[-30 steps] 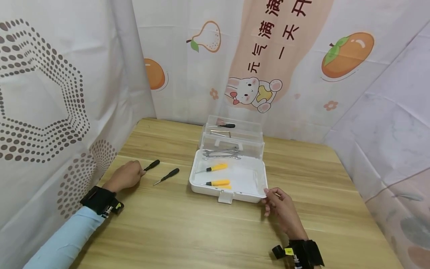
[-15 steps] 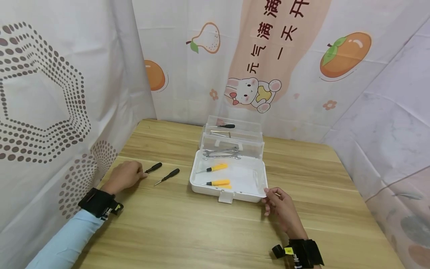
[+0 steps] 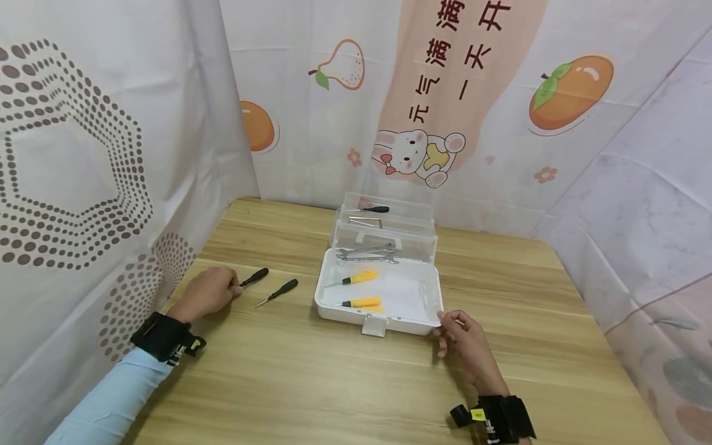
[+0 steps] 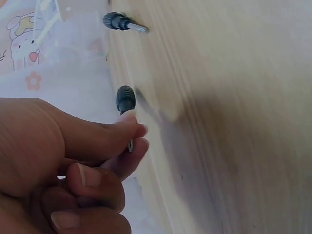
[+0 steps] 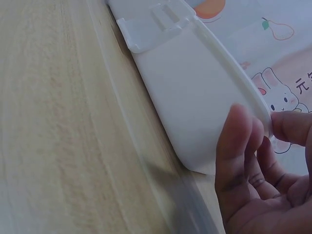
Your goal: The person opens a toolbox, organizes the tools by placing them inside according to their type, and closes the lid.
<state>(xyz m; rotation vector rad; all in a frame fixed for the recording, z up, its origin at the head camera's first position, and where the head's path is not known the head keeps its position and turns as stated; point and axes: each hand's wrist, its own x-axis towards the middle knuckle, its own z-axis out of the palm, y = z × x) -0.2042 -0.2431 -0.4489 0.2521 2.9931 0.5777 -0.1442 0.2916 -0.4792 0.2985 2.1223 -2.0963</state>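
My left hand (image 3: 208, 292) pinches the shaft of a black-handled screwdriver (image 4: 126, 99) between thumb and fingertips, at the left of the table. Its ribbed handle points away from the hand. Another black-handled screwdriver (image 3: 285, 286) lies just to its right on the wood. At the front right corner of an opened white toolbox (image 3: 340, 315), my right hand (image 3: 468, 349) pinches the rim with thumb and fingers, its other fingers loosely bent. Inside the box are yellow-handled screwdrivers (image 3: 361, 277) and metal wrenches (image 3: 367, 258).
The box's clear lid (image 3: 389, 196) leans back with a black-handled screwdriver (image 3: 379, 209) and a hex key (image 3: 364, 217) in its compartments. A white latch (image 3: 374, 326) hangs at the front. Printed curtains (image 3: 311, 167) border the wooden table (image 3: 311, 395).
My left hand and the screwdriver it pinches have shifted very slightly right, nearer the other loose screwdriver. The right hand keeps its place at the toolbox corner.
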